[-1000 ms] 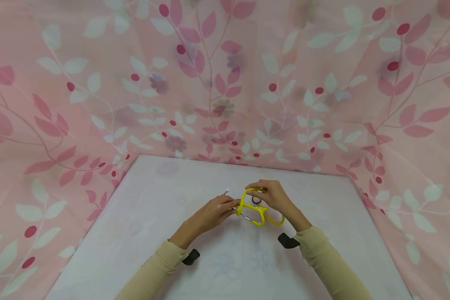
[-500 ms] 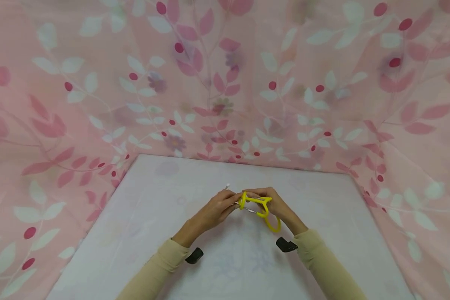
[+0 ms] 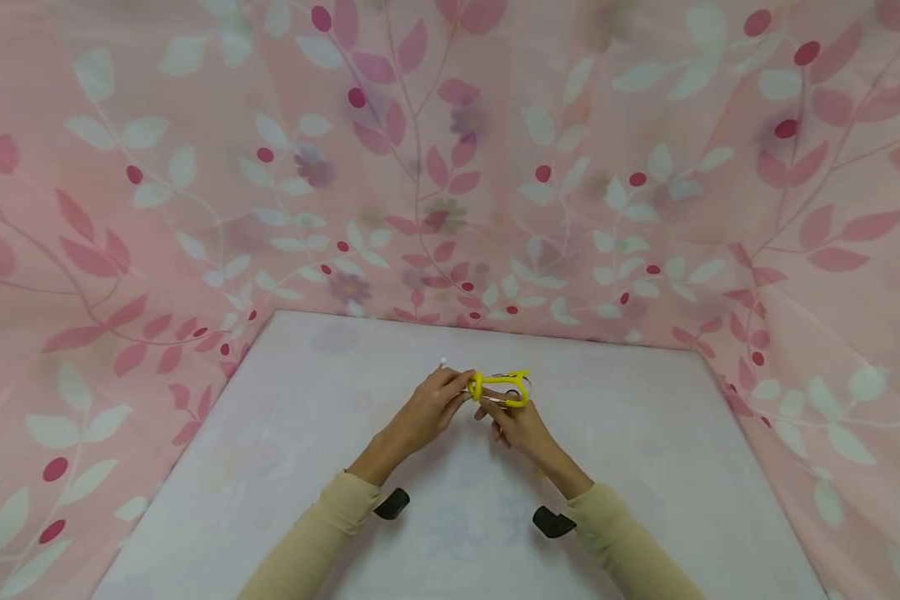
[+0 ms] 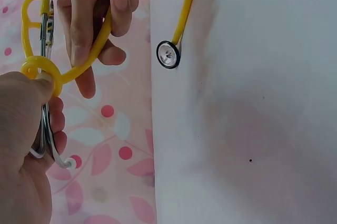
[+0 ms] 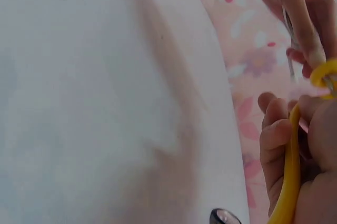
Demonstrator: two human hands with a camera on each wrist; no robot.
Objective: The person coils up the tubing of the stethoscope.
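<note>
A yellow stethoscope (image 3: pixel 526 390) is held up over the table between both hands. My left hand (image 3: pixel 424 410) grips its metal ear tubes (image 4: pixel 43 40), with the thumb on a coil of yellow tubing (image 4: pixel 46 65) wrapped around them. White eartips (image 4: pixel 69 163) stick out below that hand in the left wrist view. Just right of it, my right hand (image 3: pixel 525 431) holds the tubing (image 5: pixel 290 169) running from the coil, between thumb and curled fingers. The round chest piece (image 4: pixel 168 54) dangles at the end of the tubing, apart from both hands.
A white-covered table (image 3: pixel 450 533) lies beneath the hands. Pink leaf-patterned cloth (image 3: pixel 435 167) walls it at the back and both sides. Black wrist-worn pieces (image 3: pixel 392 504) sit by both cuffs.
My right hand has come down from above the stethoscope to below it, with the tubing. The yellow yoke has tipped up, and the left hand has shifted slightly up and left.
</note>
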